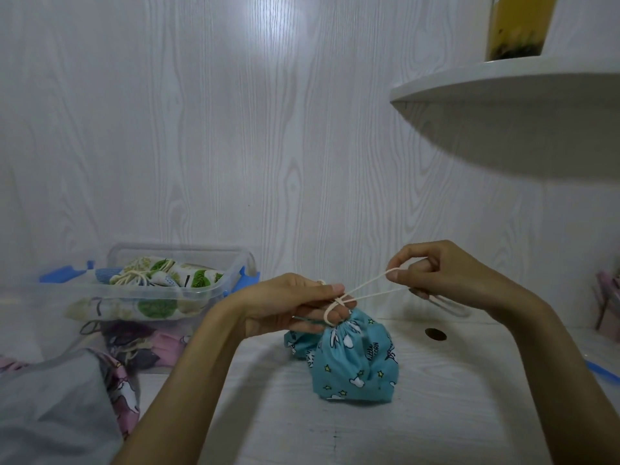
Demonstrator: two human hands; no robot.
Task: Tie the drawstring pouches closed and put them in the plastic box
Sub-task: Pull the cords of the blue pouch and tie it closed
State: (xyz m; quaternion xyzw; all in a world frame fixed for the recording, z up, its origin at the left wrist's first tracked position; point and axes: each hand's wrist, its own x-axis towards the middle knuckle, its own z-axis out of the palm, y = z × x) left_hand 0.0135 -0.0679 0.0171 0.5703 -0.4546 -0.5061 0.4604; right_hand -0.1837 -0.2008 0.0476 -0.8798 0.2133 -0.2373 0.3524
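My left hand grips the gathered neck of the teal pouch just below it; my right hand pinches its drawstring taut. The plastic box sits left of both hands.

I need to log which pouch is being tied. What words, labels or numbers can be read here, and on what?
"little" and "CORN": printed sideways on the blue pouch; more letters before "CORN" may be lost in a fold.
Container on the shelf: no label that can be read.
Pouches in the plastic box: prints only, no text seen.
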